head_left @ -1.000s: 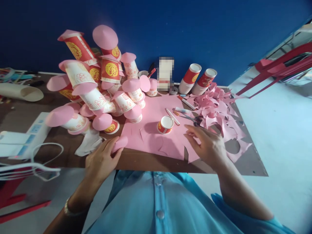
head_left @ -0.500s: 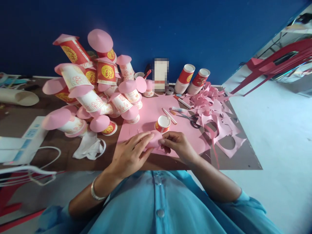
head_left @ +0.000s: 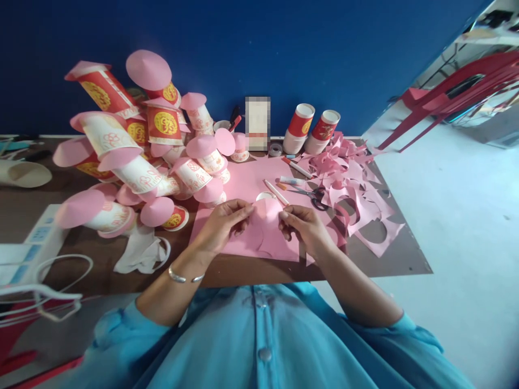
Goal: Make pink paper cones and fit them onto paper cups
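I sit at a brown table (head_left: 243, 271), a pile of cups (head_left: 140, 174) on its left and a pink sheet (head_left: 243, 175) across the middle. Above the sheet, my left hand (head_left: 224, 224) and right hand (head_left: 306, 228) pinch opposite edges of a pink paper cone (head_left: 266, 216). Just beyond it, partly hidden, stands a cup (head_left: 266, 195), near scissors (head_left: 308, 192) and a white pen (head_left: 277, 192).

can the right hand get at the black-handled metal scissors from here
Probably yes: the black-handled metal scissors lie just beyond the right hand, with nothing visible standing between, though that hand pinches the edge of a pink paper cone and would likely need to let go first.
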The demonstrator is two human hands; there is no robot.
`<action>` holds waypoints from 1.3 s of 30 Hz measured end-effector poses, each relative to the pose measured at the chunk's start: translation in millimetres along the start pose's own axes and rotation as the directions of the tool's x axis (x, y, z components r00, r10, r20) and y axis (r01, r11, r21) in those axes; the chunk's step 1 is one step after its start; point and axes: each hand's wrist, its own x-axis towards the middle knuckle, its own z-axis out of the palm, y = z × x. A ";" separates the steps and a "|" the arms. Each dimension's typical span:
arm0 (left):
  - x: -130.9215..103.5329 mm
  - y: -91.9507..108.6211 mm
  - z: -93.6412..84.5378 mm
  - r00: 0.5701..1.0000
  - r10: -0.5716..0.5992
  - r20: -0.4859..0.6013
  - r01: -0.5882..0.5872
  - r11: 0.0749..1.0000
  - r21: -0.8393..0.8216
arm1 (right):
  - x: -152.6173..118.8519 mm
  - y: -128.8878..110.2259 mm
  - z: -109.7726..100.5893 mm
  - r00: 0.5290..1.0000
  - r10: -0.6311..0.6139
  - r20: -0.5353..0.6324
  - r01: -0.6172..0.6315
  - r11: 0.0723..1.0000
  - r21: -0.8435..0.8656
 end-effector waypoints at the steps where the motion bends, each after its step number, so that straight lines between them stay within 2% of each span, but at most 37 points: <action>1: 4.3 1.8 2.8 1.000 -0.009 -0.002 0.009 1.000 -0.006 | 2.9 -0.7 -1.5 1.000 -0.002 -0.018 0.002 1.000 -0.001; 9: 28.9 9.8 15.5 0.995 -0.061 -0.081 0.059 0.998 -0.016 | 20.0 1.4 -15.2 0.995 -0.045 -0.088 0.039 0.997 -0.062; 22: 41.7 5.3 10.7 0.990 -0.012 -0.143 0.010 1.000 -0.021 | 35.1 10.1 -18.3 0.990 -0.089 -0.112 0.079 0.993 -0.088; 27: 44.7 -2.4 5.7 0.995 -0.036 -0.092 0.039 0.999 0.029 | 38.7 12.2 -17.1 0.986 -0.099 -0.131 0.088 0.992 -0.085; 32: 45.9 -9.7 2.8 0.999 -0.012 -0.042 0.013 0.999 0.035 | 41.7 12.9 -15.6 0.984 -0.100 -0.151 0.089 0.993 -0.079; 39: 45.3 -13.4 3.6 0.998 -0.003 -0.056 0.006 0.999 0.049 | 41.3 10.0 -12.0 0.981 -0.092 -0.173 0.078 0.993 -0.088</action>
